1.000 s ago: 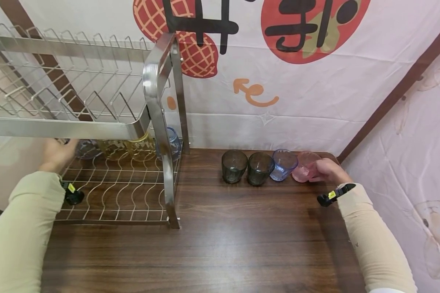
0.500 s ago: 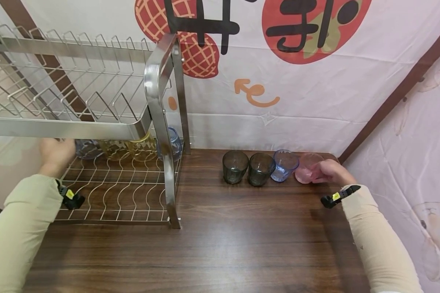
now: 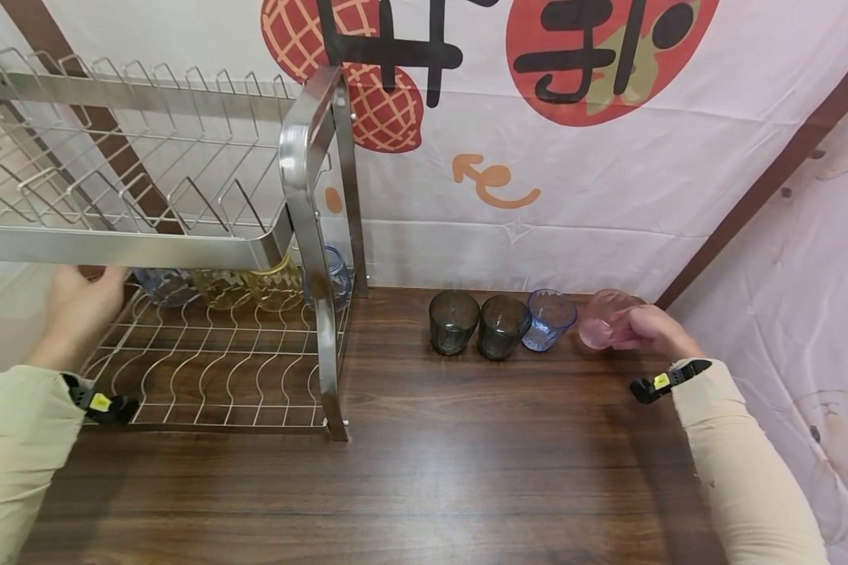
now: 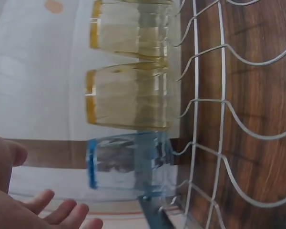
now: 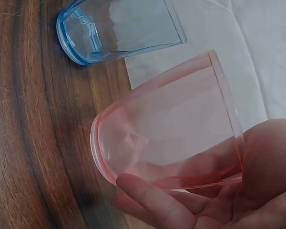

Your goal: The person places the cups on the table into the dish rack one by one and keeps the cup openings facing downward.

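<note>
My right hand [image 3: 653, 329] holds a pink see-through cup [image 5: 167, 129] at the right end of a row of cups. Its fingers and thumb go round the cup's side, with the base close over the wooden table. Left of it stands a blue cup [image 3: 548, 320]. On the lower rack tier, my left hand [image 3: 81, 306] is beside another blue cup [image 4: 119, 162], apart from it. In the left wrist view its fingers [image 4: 69, 212] are spread and hold nothing. Yellow cups [image 4: 128, 95] stand beside that blue cup.
Two dark cups [image 3: 453, 322] stand left of the blue cup on the table [image 3: 431, 471]. The metal rack [image 3: 318, 298] fills the left side, its upper tier over the left hand. A light blue cup [image 3: 337, 276] stands at the rack's right end. A printed cloth [image 3: 424, 204] hangs behind.
My left hand has moved left and towards me, away from the blue cup on the rack. My right hand has shifted right with the pink cup, widening the gap to the neighbouring blue cup.
</note>
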Motion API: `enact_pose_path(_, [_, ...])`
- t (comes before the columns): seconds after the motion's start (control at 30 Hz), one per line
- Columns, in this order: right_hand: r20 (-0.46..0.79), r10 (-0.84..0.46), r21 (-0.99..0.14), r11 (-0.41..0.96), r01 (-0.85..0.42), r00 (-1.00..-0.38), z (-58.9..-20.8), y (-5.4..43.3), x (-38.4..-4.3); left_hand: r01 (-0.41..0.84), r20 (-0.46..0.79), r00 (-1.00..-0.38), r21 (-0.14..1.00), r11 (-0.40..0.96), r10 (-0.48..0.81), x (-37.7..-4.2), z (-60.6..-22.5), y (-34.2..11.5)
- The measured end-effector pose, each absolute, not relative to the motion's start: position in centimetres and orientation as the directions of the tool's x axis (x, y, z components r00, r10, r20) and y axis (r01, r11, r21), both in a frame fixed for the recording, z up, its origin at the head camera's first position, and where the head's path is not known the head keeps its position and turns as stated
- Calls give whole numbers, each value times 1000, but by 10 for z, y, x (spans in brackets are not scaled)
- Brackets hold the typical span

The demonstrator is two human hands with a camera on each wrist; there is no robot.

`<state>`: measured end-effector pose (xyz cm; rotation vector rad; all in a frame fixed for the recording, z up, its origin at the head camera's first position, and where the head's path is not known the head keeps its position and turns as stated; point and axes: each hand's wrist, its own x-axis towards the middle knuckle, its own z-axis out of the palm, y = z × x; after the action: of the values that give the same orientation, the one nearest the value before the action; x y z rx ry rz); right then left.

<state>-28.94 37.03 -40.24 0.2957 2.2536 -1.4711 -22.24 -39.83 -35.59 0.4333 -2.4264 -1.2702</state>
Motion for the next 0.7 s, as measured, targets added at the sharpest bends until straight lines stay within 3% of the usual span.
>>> enact_pose_path(0.13, [-470, -44, -810, 419, 411, -882, -395, 372, -286, -62, 206, -899, 814, 578, -386, -211, -350, -403])
enact_pose_path(0.4, [-424, -80, -846, 391, 363, -902, -380, 372, -283, -177, 82, -948, 671, 720, -309, -185, -349, -402])
enact_pose_path(0.7, [-377, -76, -854, 415, 315, -923, -368, 368, -277, -48, 96, -983, 694, 718, -158, -167, -335, -379])
